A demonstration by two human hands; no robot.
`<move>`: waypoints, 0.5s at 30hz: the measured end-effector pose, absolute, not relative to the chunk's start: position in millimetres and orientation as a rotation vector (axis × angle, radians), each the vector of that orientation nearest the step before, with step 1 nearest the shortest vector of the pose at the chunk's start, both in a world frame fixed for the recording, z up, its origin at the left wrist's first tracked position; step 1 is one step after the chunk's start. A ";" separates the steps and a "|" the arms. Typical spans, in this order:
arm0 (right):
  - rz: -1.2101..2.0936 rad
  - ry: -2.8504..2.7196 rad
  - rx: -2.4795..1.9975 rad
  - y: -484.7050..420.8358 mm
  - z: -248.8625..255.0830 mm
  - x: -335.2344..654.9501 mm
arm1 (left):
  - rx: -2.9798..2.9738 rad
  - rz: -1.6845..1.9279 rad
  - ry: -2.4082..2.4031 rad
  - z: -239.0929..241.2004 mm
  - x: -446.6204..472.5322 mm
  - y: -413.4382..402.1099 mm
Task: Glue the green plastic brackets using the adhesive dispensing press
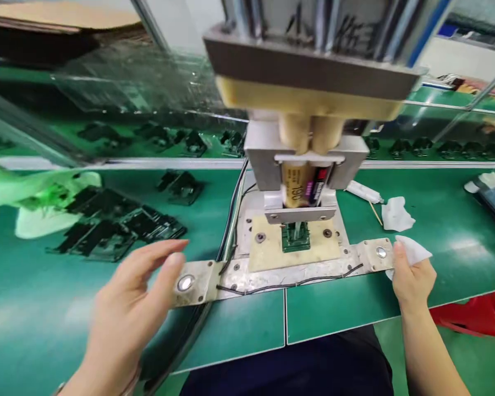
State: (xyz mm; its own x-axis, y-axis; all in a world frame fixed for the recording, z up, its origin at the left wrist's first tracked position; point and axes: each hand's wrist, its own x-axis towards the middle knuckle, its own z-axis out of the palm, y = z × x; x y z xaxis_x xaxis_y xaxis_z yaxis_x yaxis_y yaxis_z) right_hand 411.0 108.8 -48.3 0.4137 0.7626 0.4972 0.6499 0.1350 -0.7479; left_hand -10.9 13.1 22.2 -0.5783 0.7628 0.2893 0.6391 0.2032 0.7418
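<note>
At the near edge, the person's left hand [127, 302] is beside the left end of a long silver metal bar [268, 279]; its thumb and fingers are apart with nothing between them, and whether it touches the bar I cannot tell. The right hand [414, 280] is closed on a soft white sheet of tissue [416, 249], at the bar's right end. Each end carries a round silver button, left [185, 282] and right [380, 252]. Behind the bar, a small dark-green square piece [291, 241] sits on a cream rectangular plate [264, 257], under two cylindrical labelled cartridges [295, 184] in a grey metal holder [262, 146]. To the left lie glossy black plastic parts [107, 242]; to the right, a crumpled white tissue [396, 214] and a white plastic tube [363, 192]. Farther back, more dark parts stand in a row [421, 146].
</note>
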 end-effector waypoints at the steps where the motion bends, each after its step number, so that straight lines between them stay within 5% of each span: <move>1: 0.160 -1.263 -1.564 107.5 -51.7 411.3 | 1.221 1.225 2.239 19.0 -11.4 15.0; 5: 0.162 -1.235 -1.523 105.2 -48.1 409.8 | 0.848 1.200 2.047 11.4 -3.6 16.0; 15: 0.065 -1.188 -1.466 107.2 -36.7 398.6 | 1.016 1.175 2.133 4.8 -10.5 10.0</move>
